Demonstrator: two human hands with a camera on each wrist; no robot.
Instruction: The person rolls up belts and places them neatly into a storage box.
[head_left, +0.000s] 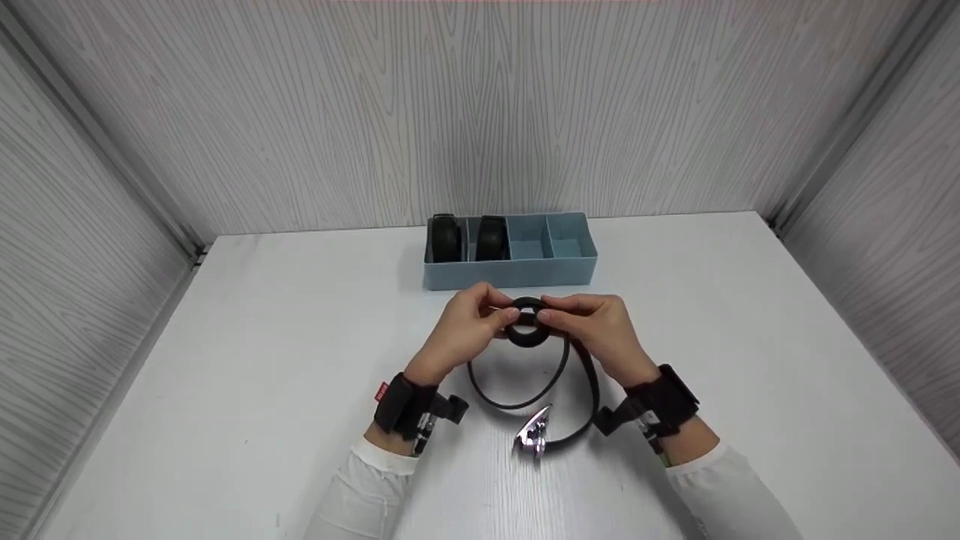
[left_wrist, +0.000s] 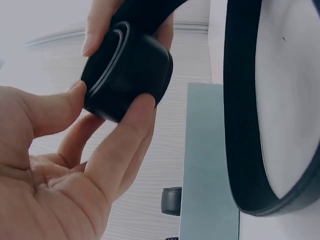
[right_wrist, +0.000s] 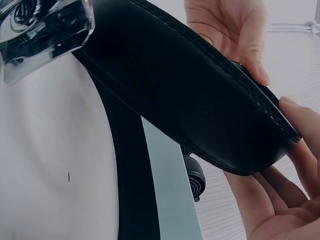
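Observation:
Both hands hold a black leather belt above the white table. One end is wound into a small coil (head_left: 528,339), gripped from the left by the left hand (head_left: 465,326) and from the right by the right hand (head_left: 600,330). The left wrist view shows the left thumb and fingers (left_wrist: 80,155) pinching the rolled part (left_wrist: 135,70) by its edges. The loose length (head_left: 596,382) hangs in a loop toward the person, ending in a shiny silver buckle (head_left: 534,433). In the right wrist view the stitched belt strap (right_wrist: 190,95) runs into the right fingers (right_wrist: 280,195).
Behind the hands, a blue-grey divided box (head_left: 510,275) stands near the table's back edge. Its two left compartments each hold a rolled black belt (head_left: 445,240); its two right ones show bare floors. Wood-grain panels (head_left: 480,112) wall the table at the back and sides.

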